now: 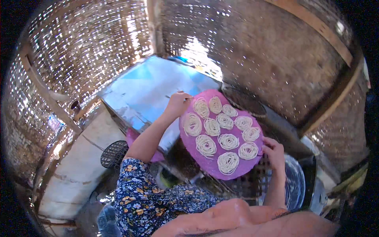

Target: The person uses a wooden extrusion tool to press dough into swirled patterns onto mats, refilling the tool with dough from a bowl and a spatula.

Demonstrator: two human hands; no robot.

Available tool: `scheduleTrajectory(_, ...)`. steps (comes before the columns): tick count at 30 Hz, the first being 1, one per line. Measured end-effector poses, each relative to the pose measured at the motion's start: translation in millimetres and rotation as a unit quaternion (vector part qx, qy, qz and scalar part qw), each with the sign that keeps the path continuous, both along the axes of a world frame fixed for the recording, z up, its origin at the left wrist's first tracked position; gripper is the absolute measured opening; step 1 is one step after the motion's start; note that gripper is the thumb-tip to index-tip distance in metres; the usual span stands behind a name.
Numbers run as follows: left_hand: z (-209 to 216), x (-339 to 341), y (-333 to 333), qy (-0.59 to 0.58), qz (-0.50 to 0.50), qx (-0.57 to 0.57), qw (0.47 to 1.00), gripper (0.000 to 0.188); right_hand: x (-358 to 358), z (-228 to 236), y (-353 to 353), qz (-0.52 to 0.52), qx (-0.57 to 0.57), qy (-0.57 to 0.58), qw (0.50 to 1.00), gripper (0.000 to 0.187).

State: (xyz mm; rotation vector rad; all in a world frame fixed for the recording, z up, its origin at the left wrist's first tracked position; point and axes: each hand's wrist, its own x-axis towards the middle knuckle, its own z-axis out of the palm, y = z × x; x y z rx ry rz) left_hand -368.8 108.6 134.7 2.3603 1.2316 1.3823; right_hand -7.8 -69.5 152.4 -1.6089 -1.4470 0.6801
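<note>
Held the pink tray [209,166] at the right edge of the table [158,81], with left hand [179,105] and right hand [273,152] fingers clamped on opposite rims, probably keeping the spaced noodle nests [228,141] level and unsquashed.

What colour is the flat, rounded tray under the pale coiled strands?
The flat, rounded tray is pinkish purple; it shows best in the head view.

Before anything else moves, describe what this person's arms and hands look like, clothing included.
The left hand and right hand are ungloved, and no wristbands show. The left forearm is bare below a short, dark blue sleeve printed with white and orange-yellow flowers. The right sleeve cannot be made out.
</note>
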Motion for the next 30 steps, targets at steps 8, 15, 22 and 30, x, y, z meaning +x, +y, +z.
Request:
scheduleTrajectory(8,-40.2,-181.1,109.3,0.025,0.152,-0.054,0.987,0.014,-140.2,-46.4,185.1,0.125,-0.005,-0.004,0.992,0.035)
scheduleTrajectory(15,-45.9,-299.9,219.9,-0.053,0.395,0.01,0.917,0.02,-272.6,-78.3,364.6,0.152,-0.053,0.074,0.984,0.044)
scheduleTrajectory(22,-40.4,-322.4,82.1,-0.159,0.393,0.027,0.905,0.027,-259.3,-86.5,323.1,0.135,-0.022,-0.132,0.982,0.048)
scheduleTrajectory(30,-281.7,-246.5,-119.5,-0.236,0.554,-0.17,0.78,0.042,-179.0,-35.3,213.4,0.197,0.007,-0.015,0.98,0.038)
